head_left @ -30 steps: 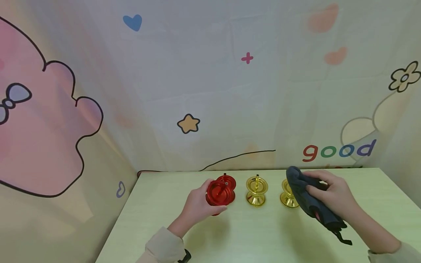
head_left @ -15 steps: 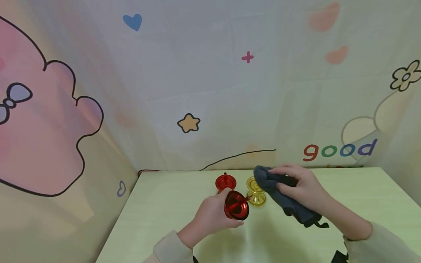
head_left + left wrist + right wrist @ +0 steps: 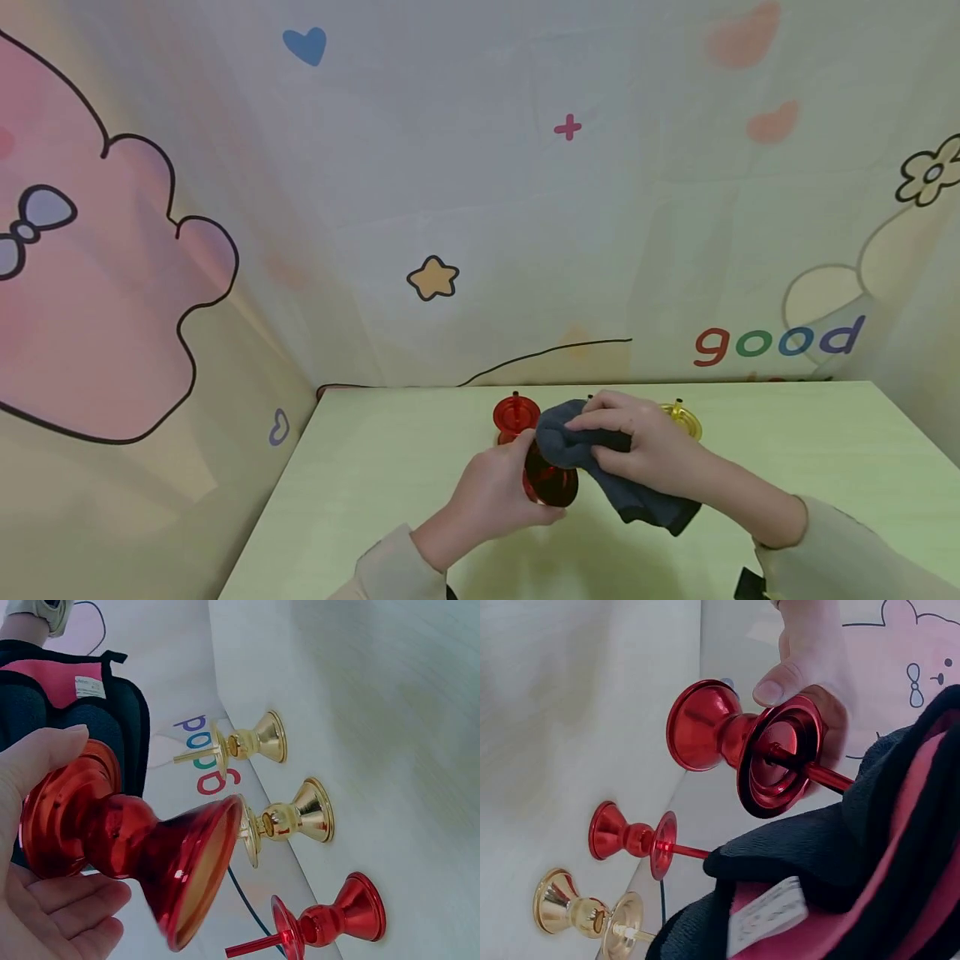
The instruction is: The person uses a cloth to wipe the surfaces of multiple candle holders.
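Observation:
My left hand (image 3: 495, 487) grips a shiny red candlestick (image 3: 112, 836) by its rimmed cup end, tilted above the table. A thin spike (image 3: 829, 778) stands up from the cup, which faces the cloth. My right hand (image 3: 641, 433) holds a folded dark blue cloth (image 3: 630, 492) with black edging, pink lining and a white label (image 3: 769, 915). In the head view the cloth covers the candlestick's upper rim and spike. From the right wrist it overlaps the spike's far end; firm contact cannot be judged.
A second red candlestick (image 3: 516, 412) stands upright behind my left hand. Two gold ones stand to its right: one (image 3: 315, 810) almost hidden by the cloth in the head view, another (image 3: 681, 417) partly behind my right hand. A printed curtain (image 3: 480, 208) hangs behind the table (image 3: 360, 467).
My left hand has brought the red candlestick rightward and tipped it, away from the standing red one. My right hand has carried the cloth leftward from the gold candlesticks to the held one.

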Tool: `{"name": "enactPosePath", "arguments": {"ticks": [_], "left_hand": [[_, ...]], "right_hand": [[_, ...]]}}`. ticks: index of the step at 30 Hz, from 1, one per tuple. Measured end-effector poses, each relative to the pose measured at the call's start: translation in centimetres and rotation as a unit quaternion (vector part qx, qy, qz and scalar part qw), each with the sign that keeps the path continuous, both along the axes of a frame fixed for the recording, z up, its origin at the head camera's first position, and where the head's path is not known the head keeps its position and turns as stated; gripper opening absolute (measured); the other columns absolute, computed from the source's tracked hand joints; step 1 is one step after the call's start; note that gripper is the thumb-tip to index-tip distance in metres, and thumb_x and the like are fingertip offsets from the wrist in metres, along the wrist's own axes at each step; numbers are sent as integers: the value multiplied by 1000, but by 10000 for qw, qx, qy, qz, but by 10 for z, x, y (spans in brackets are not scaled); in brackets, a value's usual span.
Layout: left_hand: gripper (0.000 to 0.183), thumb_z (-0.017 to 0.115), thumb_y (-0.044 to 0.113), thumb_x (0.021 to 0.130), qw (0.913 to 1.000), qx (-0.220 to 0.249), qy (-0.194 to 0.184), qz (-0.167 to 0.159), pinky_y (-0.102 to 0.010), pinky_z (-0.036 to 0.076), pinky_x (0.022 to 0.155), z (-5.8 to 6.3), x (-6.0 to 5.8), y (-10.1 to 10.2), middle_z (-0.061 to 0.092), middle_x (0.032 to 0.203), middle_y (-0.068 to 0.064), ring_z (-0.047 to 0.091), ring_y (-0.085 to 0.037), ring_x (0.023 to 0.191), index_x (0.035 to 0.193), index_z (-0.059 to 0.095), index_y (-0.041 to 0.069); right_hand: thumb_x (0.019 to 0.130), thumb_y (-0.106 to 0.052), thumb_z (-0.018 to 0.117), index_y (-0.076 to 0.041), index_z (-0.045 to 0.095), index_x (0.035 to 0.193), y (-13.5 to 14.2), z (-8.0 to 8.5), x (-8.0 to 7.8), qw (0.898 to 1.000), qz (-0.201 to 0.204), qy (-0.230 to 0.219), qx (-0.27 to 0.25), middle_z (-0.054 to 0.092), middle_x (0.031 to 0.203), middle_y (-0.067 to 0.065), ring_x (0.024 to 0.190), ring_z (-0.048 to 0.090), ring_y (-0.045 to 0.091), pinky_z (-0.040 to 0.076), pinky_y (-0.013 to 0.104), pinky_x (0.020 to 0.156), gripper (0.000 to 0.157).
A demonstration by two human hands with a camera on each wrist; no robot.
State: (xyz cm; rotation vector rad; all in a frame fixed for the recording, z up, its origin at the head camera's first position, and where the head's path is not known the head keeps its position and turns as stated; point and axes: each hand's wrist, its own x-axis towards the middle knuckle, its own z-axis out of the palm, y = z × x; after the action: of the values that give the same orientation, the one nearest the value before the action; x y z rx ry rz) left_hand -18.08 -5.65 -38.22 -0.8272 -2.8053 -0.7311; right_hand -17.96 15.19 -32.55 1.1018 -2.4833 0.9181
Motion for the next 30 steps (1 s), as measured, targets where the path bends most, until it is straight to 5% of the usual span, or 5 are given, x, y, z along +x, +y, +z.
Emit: {"name": "enactPosePath", "arguments": {"ticks": [14,20,30], "left_hand": [[62,77,41,60,9929,215,1151,-210,-11,41,55,2,2,-2,53,71,8,46,-2,59,107,45,15],[65,76,42,59,9838,-218,1776,-151,-14,46,56,5,4,-2,56,74,4,50,-5,62,108,47,9],[67,73,49,60,9697,-620,2357,-147,-17,50,59,7,6,0,60,79,1,55,-8,68,106,50,7]], "right_hand": [[87,-27,56,-18,54,120,3,-8,2,9881,406,-1486,12,57,119,5,103,55,18,48,25,82,35],[80,-46,57,-25,48,127,-4,-9,11,9920,299,-1028,667,51,123,12,97,57,22,50,25,73,53],[78,-27,67,-21,62,111,-10,-13,17,9952,-3,-196,960,56,112,18,86,62,29,54,29,66,34]]}}
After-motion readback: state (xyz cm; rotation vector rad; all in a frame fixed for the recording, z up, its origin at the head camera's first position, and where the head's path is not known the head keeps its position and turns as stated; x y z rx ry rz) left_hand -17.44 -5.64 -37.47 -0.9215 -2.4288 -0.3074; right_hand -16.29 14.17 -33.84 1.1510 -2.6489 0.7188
